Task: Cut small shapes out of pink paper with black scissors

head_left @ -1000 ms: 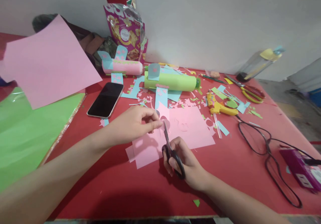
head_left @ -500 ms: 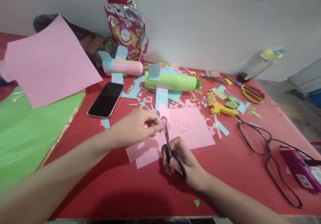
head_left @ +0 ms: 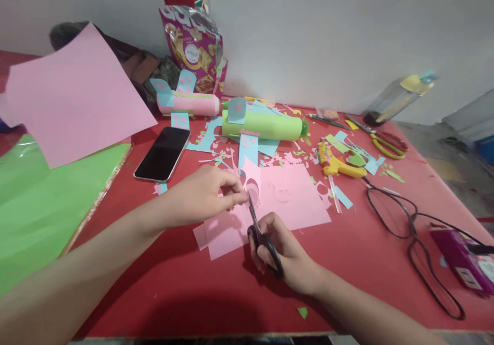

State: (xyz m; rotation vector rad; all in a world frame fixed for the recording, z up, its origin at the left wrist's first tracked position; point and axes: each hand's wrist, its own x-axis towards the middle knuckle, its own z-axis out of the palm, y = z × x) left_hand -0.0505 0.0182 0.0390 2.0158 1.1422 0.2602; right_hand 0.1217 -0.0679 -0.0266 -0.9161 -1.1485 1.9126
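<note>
My right hand (head_left: 283, 249) is wrapped round the black handles of a pair of scissors (head_left: 270, 249), blades pointing up and away. Their tips meet the fingertips of my left hand (head_left: 216, 193), which is closed in a pinch. A small bit of pink paper shows at that pinch, mostly hidden by the fingers. Beneath both hands lie sheets of pink paper (head_left: 297, 201), one with faint pencil marks. Just beyond the blades is a pink offcut (head_left: 252, 172) with round holes. Behind it lies a green paper-wrapped bottle (head_left: 266, 126) with blue fins.
A phone (head_left: 164, 154) and a pink-wrapped bottle (head_left: 193, 103) lie to the left. At right are a yellow glue gun (head_left: 339, 167), its looped cable (head_left: 415, 237), a purple power strip (head_left: 463, 262) and more scissors (head_left: 386, 141). Paper scraps litter the back of the red table (head_left: 185, 304).
The scissor blades have shifted slightly left and tilted toward my left fingertips. My left hand has moved a little left, and the pink piece in it shows less.
</note>
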